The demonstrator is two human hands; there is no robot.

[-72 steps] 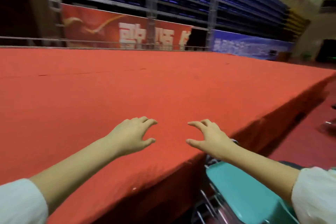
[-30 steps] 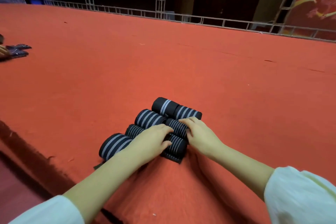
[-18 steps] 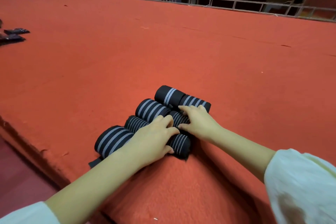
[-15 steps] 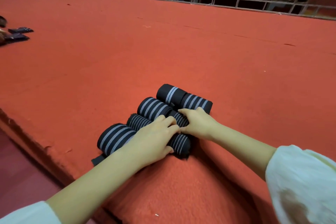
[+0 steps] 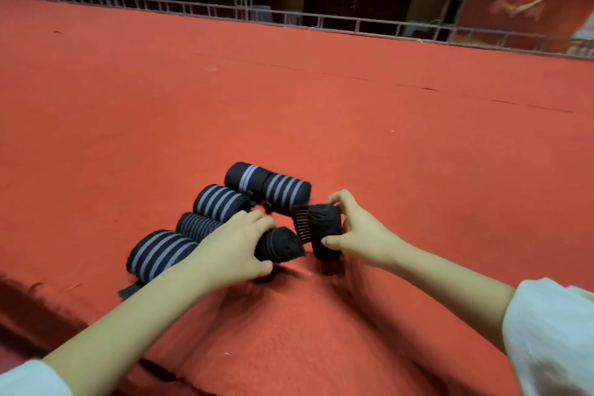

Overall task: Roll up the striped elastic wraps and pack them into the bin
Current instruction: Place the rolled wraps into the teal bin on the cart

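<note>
On fuzzy red carpet (image 5: pixel 289 106), the left hand (image 5: pixel 231 247) has its fingers clamped on a soft black roll (image 5: pixel 280 243), the right hand (image 5: pixel 361 231) on a second roll (image 5: pixel 321 228); striped cylinders (image 5: pixel 218 202) lie beyond the left fingers.

My one head camera looks forward and down, close over the wraps (image 5: pixel 218 206), across carpet (image 5: pixel 321 106) to the rail (image 5: pixel 337 24).

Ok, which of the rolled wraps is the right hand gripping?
The rightmost roll, pinched by thumb and fingers of the right hand. The left hand grips the roll beside it; the others lie on the carpet.
</note>
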